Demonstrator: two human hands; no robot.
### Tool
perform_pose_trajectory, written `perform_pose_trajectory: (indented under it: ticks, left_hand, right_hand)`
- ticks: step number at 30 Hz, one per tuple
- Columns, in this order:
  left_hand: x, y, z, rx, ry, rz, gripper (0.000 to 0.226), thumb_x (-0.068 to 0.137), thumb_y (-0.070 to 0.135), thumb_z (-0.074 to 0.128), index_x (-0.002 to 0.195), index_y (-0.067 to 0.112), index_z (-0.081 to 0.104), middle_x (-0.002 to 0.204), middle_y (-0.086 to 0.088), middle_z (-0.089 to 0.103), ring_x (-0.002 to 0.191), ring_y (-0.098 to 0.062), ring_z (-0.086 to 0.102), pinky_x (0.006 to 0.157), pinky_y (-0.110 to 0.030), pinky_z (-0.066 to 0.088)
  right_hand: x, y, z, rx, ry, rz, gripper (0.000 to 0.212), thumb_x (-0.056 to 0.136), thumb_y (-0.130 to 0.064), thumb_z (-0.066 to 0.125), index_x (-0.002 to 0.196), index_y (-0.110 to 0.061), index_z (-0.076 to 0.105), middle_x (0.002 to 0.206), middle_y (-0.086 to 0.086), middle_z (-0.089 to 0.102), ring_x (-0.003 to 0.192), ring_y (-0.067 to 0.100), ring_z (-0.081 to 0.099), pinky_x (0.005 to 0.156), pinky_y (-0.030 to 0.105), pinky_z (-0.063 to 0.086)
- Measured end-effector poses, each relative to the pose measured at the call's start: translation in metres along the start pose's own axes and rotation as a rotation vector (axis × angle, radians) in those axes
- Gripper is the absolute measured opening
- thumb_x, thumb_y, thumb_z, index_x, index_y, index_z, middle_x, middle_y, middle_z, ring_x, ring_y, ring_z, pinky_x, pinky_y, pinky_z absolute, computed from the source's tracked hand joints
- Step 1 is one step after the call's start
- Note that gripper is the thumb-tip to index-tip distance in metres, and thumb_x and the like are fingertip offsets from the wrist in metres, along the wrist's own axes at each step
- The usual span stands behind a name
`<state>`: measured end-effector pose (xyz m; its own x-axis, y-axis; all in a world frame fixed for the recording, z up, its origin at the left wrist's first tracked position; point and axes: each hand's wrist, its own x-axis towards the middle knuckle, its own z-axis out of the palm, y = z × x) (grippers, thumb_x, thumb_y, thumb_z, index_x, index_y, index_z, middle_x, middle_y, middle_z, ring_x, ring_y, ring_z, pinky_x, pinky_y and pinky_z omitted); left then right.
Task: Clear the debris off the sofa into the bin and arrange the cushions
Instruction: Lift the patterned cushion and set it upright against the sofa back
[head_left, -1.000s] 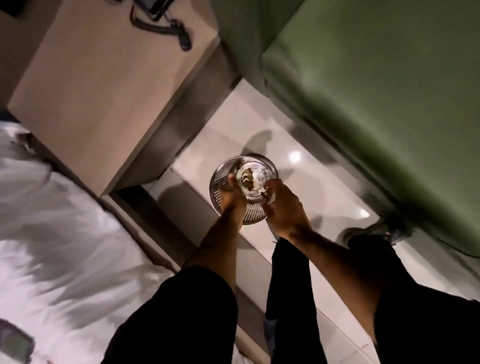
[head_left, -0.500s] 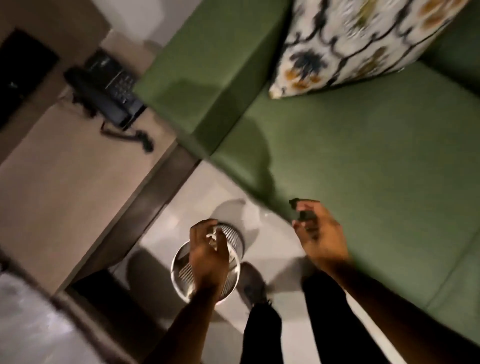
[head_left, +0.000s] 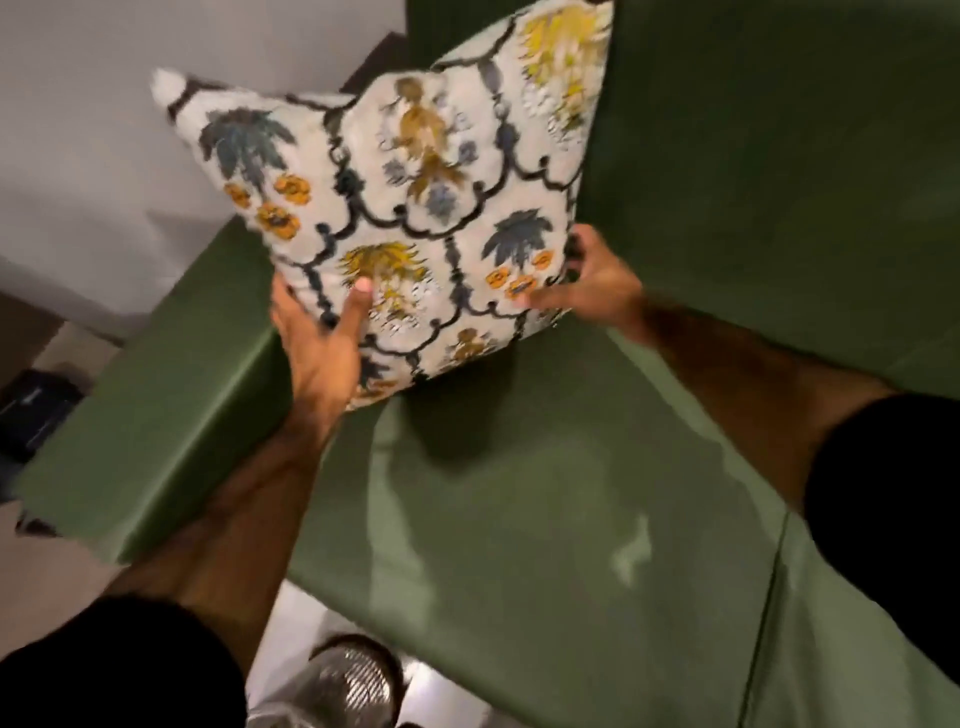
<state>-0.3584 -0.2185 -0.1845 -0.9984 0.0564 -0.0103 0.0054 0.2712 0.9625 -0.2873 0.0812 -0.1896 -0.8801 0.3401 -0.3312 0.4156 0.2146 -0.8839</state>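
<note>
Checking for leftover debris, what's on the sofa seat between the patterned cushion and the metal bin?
In the head view, the green seat between the cushion and the bin looks bare; only shadows and a pale sheen show.

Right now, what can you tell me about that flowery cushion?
The cushion is square and plump, of pale woven-looking fabric printed with dark scalloped lines, blue-grey palm shapes and yellow and orange flowers. It stands tilted on one lower corner in the corner of the green sofa, between the armrest and the backrest. The left hand grips its lower left edge, thumb on the front, and the right hand holds its lower right side.
</note>
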Motion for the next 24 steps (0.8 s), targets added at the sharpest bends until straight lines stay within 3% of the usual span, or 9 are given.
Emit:
perform_pose_trajectory:
  ticks: [2,5,8,11,14,16,19,22,24]
  left_hand:
    - [0.008,-0.004,0.007,-0.029,-0.022,-0.003,0.108,0.075,0.068,0.072,0.157,0.022,0.018,0.157,0.002,0.037,0.143,-0.011,0.039,0.121,-0.042,0.029]
    - [0.008,-0.007,0.014,-0.037,-0.112,-0.097,0.1,0.076,0.067,0.072,0.155,0.037,0.019,0.148,0.018,0.05,0.131,0.001,0.051,0.114,-0.037,0.038]
    - [0.005,-0.001,0.032,0.011,-0.231,-0.134,0.091,0.078,0.071,0.066,0.152,0.045,0.021,0.146,0.022,0.051,0.131,-0.001,0.052,0.115,-0.041,0.036]
    - [-0.007,0.014,0.075,0.055,-0.329,-0.105,0.083,0.083,0.07,0.06,0.152,0.041,0.024,0.149,0.019,0.049,0.132,-0.001,0.049,0.116,-0.038,0.034]
    - [-0.026,0.028,0.12,0.067,-0.422,-0.057,0.073,0.09,0.054,0.059,0.152,0.031,0.03,0.147,0.014,0.05,0.128,0.003,0.05,0.109,-0.018,0.036]
    - [-0.036,0.036,0.147,0.123,-0.481,-0.015,0.066,0.094,0.049,0.06,0.151,0.029,0.033,0.146,0.013,0.05,0.117,0.019,0.049,0.094,0.001,0.035]
    - [-0.051,0.04,0.172,0.237,-0.601,0.04,0.081,0.094,0.058,0.056,0.157,0.023,0.018,0.156,0.016,0.027,0.108,0.041,0.026,0.083,0.016,0.018]
    - [-0.064,0.045,0.18,0.284,-0.648,0.018,0.101,0.085,0.075,0.048,0.159,0.023,0.002,0.166,0.009,0.012,0.124,0.016,0.016,0.102,-0.007,0.006]
    - [-0.065,0.041,0.183,0.298,-0.67,0.005,0.102,0.085,0.077,0.049,0.159,0.023,0.002,0.167,0.007,0.01,0.131,0.008,0.016,0.108,-0.02,0.008]
  right_hand:
    - [0.004,0.004,0.004,0.053,-0.026,-0.006,0.106,0.041,-0.037,0.101,0.132,-0.022,0.048,0.125,-0.007,0.07,0.111,0.007,0.069,0.102,0.039,0.056]
    - [-0.01,0.02,0.004,0.06,0.03,-0.058,0.085,0.047,-0.038,0.103,0.113,-0.032,0.049,0.121,-0.008,0.071,0.11,0.009,0.069,0.101,0.037,0.054]
    - [-0.042,0.041,-0.015,0.085,0.168,-0.072,0.089,0.049,-0.048,0.101,0.119,-0.026,0.051,0.123,-0.007,0.071,0.111,0.011,0.069,0.099,0.041,0.057]
    - [-0.082,0.066,-0.039,0.193,0.338,-0.06,0.091,0.05,-0.043,0.102,0.124,-0.023,0.052,0.124,-0.001,0.07,0.113,0.016,0.07,0.095,0.046,0.059]
    - [-0.122,0.093,-0.06,0.274,0.481,-0.006,0.082,0.048,-0.038,0.103,0.113,-0.04,0.052,0.113,-0.008,0.075,0.105,0.012,0.075,0.09,0.046,0.063]
    - [-0.149,0.105,-0.074,0.255,0.58,0.04,0.08,0.047,-0.044,0.103,0.106,-0.053,0.05,0.109,-0.02,0.074,0.101,0.004,0.074,0.088,0.042,0.064]
    - [-0.178,0.116,-0.087,0.197,0.686,0.09,0.081,0.047,-0.054,0.1,0.108,-0.06,0.046,0.113,-0.025,0.07,0.102,-0.006,0.069,0.09,0.031,0.061]
    - [-0.194,0.122,-0.095,0.182,0.707,0.105,0.081,0.049,-0.058,0.098,0.109,-0.062,0.044,0.111,-0.039,0.064,0.102,-0.015,0.064,0.084,0.014,0.055]
    - [-0.199,0.126,-0.096,0.185,0.704,0.106,0.084,0.051,-0.056,0.098,0.116,-0.055,0.044,0.112,-0.035,0.064,0.103,-0.014,0.063,0.082,0.012,0.053]
